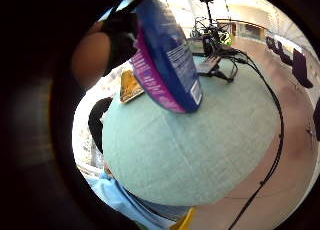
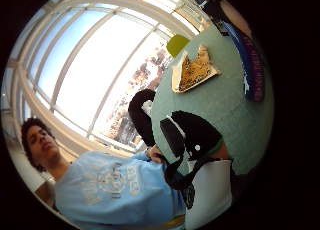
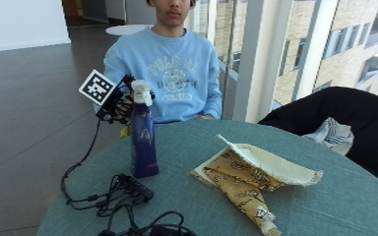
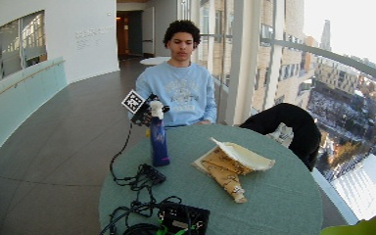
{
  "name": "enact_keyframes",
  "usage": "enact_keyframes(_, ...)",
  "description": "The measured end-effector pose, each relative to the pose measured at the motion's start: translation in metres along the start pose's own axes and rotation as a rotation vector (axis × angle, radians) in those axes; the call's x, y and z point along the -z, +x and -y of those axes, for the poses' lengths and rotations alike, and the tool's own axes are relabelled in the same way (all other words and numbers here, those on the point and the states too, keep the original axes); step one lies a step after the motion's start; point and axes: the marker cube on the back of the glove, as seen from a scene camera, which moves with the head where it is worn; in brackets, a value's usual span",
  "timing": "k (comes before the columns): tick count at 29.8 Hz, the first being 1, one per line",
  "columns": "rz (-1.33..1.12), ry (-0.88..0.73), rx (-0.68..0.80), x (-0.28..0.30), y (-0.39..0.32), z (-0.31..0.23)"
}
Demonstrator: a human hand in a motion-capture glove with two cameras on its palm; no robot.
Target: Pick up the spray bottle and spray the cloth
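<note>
- Spray bottle (image 3: 143,142) is blue with a white trigger head, standing upright on the round green desk (image 3: 346,196), near the edge by the person.
- Of the hands, the gloved right hand (image 3: 122,105) is up at the bottle's neck, fingers wrapped round it just under the trigger.
- Cloth (image 3: 251,179), yellow patterned with a cream underside, lies crumpled just beside the bottle, not touching it.
- Black jacket (image 3: 346,115) is draped over a chair at the desk's far side.

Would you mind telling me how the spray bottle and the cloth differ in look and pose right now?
The spray bottle stands upright, tall and narrow; the cloth lies low and crumpled, one flap folded up. The bottle is dark blue with a white spray head; the cloth is yellow patterned with a cream underside. The gloved right hand is at the bottle's neck; nothing touches the cloth. Both rest on the green table.
</note>
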Motion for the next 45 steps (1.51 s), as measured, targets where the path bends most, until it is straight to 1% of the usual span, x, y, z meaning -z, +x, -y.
enact_keyframes(3,0.066,0.014,-0.056,0.003,0.015,0.008)
enact_keyframes(7,0.177,-0.007,-0.153,0.001,0.034,0.022)
enact_keyframes(10,0.233,0.046,-0.219,-0.008,0.046,0.037)
enact_keyframes(13,0.267,0.062,-0.244,-0.017,0.055,0.050)
enact_keyframes(24,0.374,0.096,-0.262,-0.040,0.070,0.078)
enact_keyframes(28,0.352,0.122,-0.225,-0.043,0.071,0.081)
enact_keyframes(35,0.276,0.184,-0.209,-0.046,0.067,0.085)
enact_keyframes(45,0.250,0.189,-0.203,-0.044,0.062,0.094)
